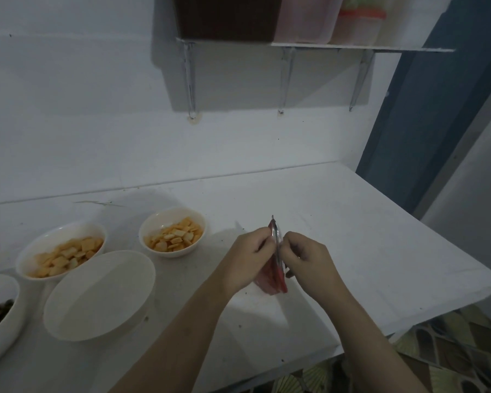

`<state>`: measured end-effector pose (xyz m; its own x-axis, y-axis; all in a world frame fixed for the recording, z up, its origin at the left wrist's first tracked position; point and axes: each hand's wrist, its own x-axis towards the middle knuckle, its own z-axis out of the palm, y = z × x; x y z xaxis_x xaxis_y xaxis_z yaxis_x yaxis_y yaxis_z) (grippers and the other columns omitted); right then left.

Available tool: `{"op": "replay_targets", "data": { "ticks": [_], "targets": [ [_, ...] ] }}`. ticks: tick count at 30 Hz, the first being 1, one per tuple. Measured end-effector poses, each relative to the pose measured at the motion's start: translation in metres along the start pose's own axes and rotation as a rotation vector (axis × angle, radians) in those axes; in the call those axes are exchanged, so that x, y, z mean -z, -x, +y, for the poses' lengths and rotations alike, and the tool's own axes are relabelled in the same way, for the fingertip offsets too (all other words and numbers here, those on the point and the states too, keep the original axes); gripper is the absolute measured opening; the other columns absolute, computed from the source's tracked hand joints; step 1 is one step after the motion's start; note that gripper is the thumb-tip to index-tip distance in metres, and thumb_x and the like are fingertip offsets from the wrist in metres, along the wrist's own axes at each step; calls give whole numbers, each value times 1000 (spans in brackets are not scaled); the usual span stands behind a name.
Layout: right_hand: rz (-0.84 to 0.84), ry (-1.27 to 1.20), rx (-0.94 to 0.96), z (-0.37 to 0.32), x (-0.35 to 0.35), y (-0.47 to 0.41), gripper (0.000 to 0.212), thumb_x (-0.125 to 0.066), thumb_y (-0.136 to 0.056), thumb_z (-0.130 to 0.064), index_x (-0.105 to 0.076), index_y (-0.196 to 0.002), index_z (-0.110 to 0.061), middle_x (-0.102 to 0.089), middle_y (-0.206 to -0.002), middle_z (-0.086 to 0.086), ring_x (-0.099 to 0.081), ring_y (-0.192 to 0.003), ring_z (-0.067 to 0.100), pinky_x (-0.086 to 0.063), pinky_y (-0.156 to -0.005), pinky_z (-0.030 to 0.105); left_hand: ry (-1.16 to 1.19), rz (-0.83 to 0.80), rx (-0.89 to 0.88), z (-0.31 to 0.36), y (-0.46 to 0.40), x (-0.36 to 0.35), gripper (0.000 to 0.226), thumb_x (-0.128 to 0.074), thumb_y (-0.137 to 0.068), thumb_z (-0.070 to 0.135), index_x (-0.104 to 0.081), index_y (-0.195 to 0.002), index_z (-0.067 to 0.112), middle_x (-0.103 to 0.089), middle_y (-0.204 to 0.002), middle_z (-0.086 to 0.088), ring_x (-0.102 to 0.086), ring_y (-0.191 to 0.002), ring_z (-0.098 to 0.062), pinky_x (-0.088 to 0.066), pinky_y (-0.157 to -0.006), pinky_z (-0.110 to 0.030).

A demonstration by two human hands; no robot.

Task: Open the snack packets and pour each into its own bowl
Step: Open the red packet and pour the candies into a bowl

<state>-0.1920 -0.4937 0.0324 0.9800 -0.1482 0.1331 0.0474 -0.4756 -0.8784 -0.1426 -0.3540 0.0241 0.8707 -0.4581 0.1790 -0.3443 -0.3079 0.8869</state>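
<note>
Red packet (273,275) — pinched by both hands.

red packet (274,275) upright, 2 cracker bowls (173,232), 1 empty bowl (99,296)

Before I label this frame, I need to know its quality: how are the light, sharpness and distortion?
Head view: dim, bluish light; soft shadows fall left of the bowls and hands; the packet is slightly blurred between the left hand and right hand; wide-angle bending curves the table edge and shelf.
</note>
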Motion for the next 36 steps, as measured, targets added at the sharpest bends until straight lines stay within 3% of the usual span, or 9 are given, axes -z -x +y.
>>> {"op": "replay_targets", "data": {
  "ticks": [4, 11, 15, 21, 25, 28, 31, 33, 36],
  "targets": [
    [-4, 56, -37, -7, 3, -1, 28, -48, -96, -22, -47, -76, -2, -58, -69, 15, -53, -60, 16, -59, -62, 47, 20, -58, -39, 5, 1, 0, 29, -45, -100, 16, -45, -72, 12, -46, -63, 7, -40, -60, -8, -33, -59, -23],
    [11, 208, 52, -5, 3, -3, 25, -43, -97, -20, -46, -74, -11, -55, -65, 5, -54, -63, 30, -56, -62, 54, 39, -7, -42, 9, 6, -3, 32, -47, -97, 11, -41, -66, 15, -38, -55, 13, -33, -54, -5, -28, -53, -20],
    [73, 254, 33, 0, 6, -4, 27, -43, -96, -25, -44, -74, -9, -59, -68, 14, -61, -67, 36, -56, -61, 55, 47, 67, -14, 4, 4, 3, 28, -48, -96, 12, -43, -68, 10, -42, -64, 0, -39, -62, -12, -31, -60, -29],
    [-145, 355, -112, -12, 4, 1, 25, -56, -84, -31, -61, -80, -7, -70, -76, 8, -68, -71, 30, -59, -69, 49, -40, 68, -22, 8, 7, 6, 34, -50, -94, 11, -39, -63, 19, -36, -51, 12, -31, -51, -4, -26, -51, -20],
    [26, 286, -204, -7, 11, -2, 21, -49, -88, -14, -60, -80, 3, -71, -72, 15, -71, -53, 23, -61, -68, 48, -314, 182, -28, 8, 4, 21, 35, -53, -93, 17, -38, -62, 19, -40, -54, 5, -33, -51, -10, -25, -51, -25],
    [76, 308, -167, -10, 8, -2, 21, -48, -87, -13, -53, -73, 2, -69, -71, 18, -71, -61, 30, -59, -67, 46, -408, 208, 48, 11, 7, 24, 34, -53, -92, 22, -39, -61, 17, -41, -55, 2, -37, -53, -15, -25, -51, -27],
    [98, 376, -117, -11, 0, 1, 25, -48, -90, -15, -49, -67, -5, -63, -65, 11, -65, -65, 32, -50, -59, 36, -254, 87, 256, 21, 9, 12, 25, -50, -92, 32, -43, -72, 18, -49, -68, 2, -45, -63, -16, -30, -54, -27],
    [125, 373, -97, -11, 0, 2, 29, -48, -92, -15, -46, -65, -7, -56, -62, 7, -59, -63, 32, -43, -54, 33, -41, -13, 417, 26, 8, 4, 22, -53, -89, 38, -48, -97, 19, -60, -92, 0, -57, -80, -15, -44, -62, -28],
    [196, 262, -92, -10, 2, 3, 29, -46, -92, -14, -43, -65, -6, -54, -63, 10, -63, -66, 37, -56, -58, 43, 232, -68, 551, 24, 6, -2, 33, -53, -89, 26, -33, -115, 19, -62, -111, -10, -65, -96, -26, -60, -73, -42]
  ]
}}
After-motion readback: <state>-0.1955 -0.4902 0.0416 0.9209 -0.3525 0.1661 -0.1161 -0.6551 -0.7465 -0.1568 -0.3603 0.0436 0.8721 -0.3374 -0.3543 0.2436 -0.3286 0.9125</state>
